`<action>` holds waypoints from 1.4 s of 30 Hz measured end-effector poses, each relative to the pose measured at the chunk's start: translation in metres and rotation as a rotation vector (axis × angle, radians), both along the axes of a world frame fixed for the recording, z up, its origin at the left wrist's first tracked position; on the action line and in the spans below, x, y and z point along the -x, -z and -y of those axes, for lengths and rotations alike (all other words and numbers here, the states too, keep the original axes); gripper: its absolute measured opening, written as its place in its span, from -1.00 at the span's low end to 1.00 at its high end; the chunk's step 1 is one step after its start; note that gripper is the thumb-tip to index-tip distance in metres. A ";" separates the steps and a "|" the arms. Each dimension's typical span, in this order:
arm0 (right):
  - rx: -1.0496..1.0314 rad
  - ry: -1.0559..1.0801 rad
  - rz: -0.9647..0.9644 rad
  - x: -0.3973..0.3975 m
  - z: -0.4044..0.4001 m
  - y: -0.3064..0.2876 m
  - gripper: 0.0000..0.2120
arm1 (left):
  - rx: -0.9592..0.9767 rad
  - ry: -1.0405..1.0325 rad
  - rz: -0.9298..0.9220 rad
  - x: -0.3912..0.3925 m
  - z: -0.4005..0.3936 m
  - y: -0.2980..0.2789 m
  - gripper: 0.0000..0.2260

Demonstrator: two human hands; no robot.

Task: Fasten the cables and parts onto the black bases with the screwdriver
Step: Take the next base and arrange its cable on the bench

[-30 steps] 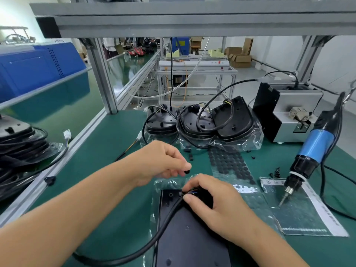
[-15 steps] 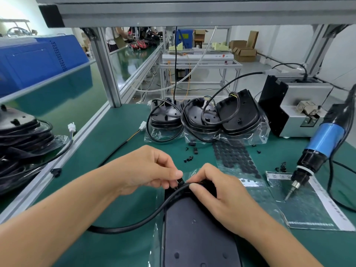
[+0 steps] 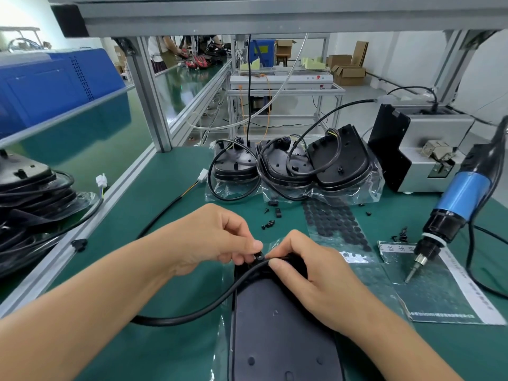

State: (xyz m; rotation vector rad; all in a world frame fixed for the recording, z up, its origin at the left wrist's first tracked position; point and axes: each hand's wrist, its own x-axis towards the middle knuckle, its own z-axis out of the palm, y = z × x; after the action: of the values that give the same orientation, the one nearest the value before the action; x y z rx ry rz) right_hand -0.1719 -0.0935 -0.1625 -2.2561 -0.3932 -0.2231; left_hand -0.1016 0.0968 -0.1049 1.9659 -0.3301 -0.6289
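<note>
A black base lies flat in front of me on a clear plastic bag. A black cable runs from its far end, loops left under my left arm and ends in a white connector. My left hand pinches a small black clip over the cable at the base's far end. My right hand holds the cable down on the base with thumb and fingers curled round it. The blue screwdriver hangs at the right, tip down, untouched.
Three bagged black bases with coiled cables stand at the back. Loose black screws and a sheet of black pads lie ahead. A grey screw feeder is at the right, stacked bases at the left.
My left hand has come down from above the base and brought the small black clip onto the cable. My right hand has stayed on the cable at the base's end.
</note>
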 end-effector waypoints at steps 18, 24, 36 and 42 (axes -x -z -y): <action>-0.034 0.034 0.029 -0.001 -0.003 0.000 -0.92 | -0.071 0.173 0.142 0.006 -0.002 0.001 -0.96; -0.093 0.069 0.032 -0.002 -0.005 0.004 -0.92 | -0.030 0.113 0.178 0.007 0.003 0.006 -0.95; -0.088 0.067 0.055 0.000 -0.009 0.006 -0.95 | -0.133 0.096 0.404 0.014 0.001 0.013 -0.96; -0.114 0.064 0.051 0.002 -0.009 0.005 -0.96 | -0.144 0.131 0.346 0.010 -0.001 0.008 -0.94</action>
State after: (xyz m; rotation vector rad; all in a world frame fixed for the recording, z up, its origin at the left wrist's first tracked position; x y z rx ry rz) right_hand -0.1736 -0.0848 -0.1679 -2.1561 -0.3272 -0.3288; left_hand -0.1120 0.0980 -0.1129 2.2056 -0.6460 -0.4009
